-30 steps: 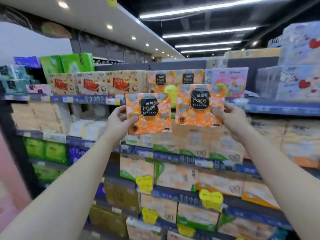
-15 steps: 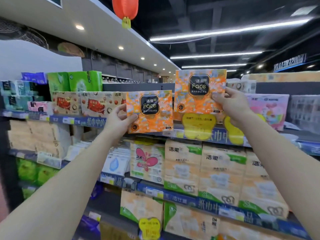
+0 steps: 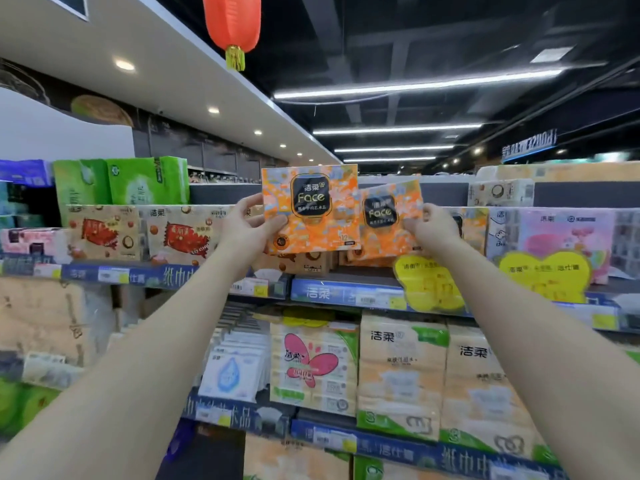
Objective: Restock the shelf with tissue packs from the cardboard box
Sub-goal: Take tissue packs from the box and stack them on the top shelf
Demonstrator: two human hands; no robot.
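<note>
Nearest to you, both bare forearms reach up and forward, each ending in a loaded hand. Your left hand (image 3: 247,225) grips 1 orange tissue pack (image 3: 309,207) by its lower left corner, thumb across the front face, with the pack upright, facing you and lifted clear of the shelf. Your right hand (image 3: 434,230) clasps a 2nd orange tissue pack (image 3: 389,220) at its right edge; this one is tilted and sits lower and further in, apparently at the mouth of the top shelf (image 3: 346,292), though whether it touches the board or the stock behind cannot be told. Behind the 2 packs, more orange packs of the same print appear to stand on that shelf, partly hidden. To the left sit the nut-print packs (image 3: 138,233) with green packs (image 3: 138,180) stacked above; to the right, a pink pack (image 3: 554,237) behind a yellow tag (image 3: 545,277). Judgement on progress: placement of these 2 packs is under way and neither is yet seated or let go. The cardboard box is not in view, so the remaining stock cannot be counted. The lower shelves appear well filled. Outstanding: seat both packs squarely, faces forward, then return to the box.
</note>
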